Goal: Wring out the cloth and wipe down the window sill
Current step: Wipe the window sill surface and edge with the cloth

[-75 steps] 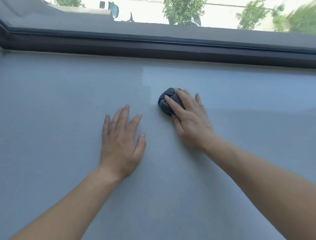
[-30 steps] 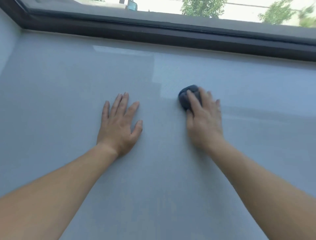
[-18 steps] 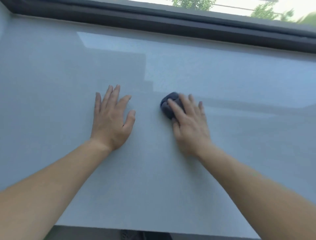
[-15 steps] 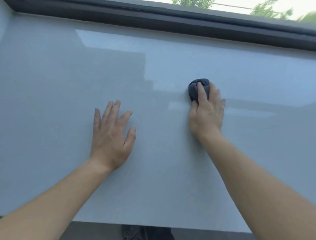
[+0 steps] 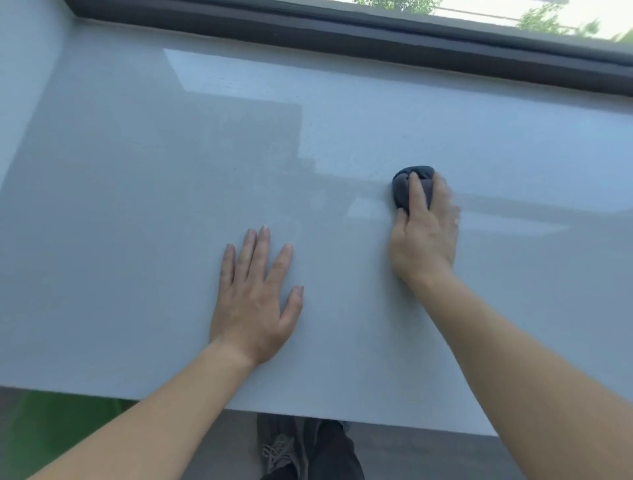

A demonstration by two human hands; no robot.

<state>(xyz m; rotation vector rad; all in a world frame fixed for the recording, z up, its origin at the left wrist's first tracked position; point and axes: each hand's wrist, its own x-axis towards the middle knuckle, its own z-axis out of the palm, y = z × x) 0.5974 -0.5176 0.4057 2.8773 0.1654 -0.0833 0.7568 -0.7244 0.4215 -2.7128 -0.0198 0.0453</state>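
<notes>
Window frame (image 5: 376, 41), dark, runs along the far edge of the pale grey window sill (image 5: 137, 171), and above it green trees (image 5: 397, 4) show through the glass; a light wall (image 5: 24, 51) closes the sill at the left; below the near edge a laced shoe (image 5: 281, 445) and a dark trouser leg (image 5: 335, 455) stand on the grey floor (image 5: 411, 455); the hands are well apart; the left hand (image 5: 255, 301) lies flat on the sill, palm down, fingers straight and a little spread, holding nothing; the right hand (image 5: 424, 236), slightly blurred, grips the cloth (image 5: 402, 188) against the sill, fingers curved over it and thumb at its near side; the cloth is dark grey, bunched into a small creased wad, mostly covered by the fingers, right of the sill's middle.
</notes>
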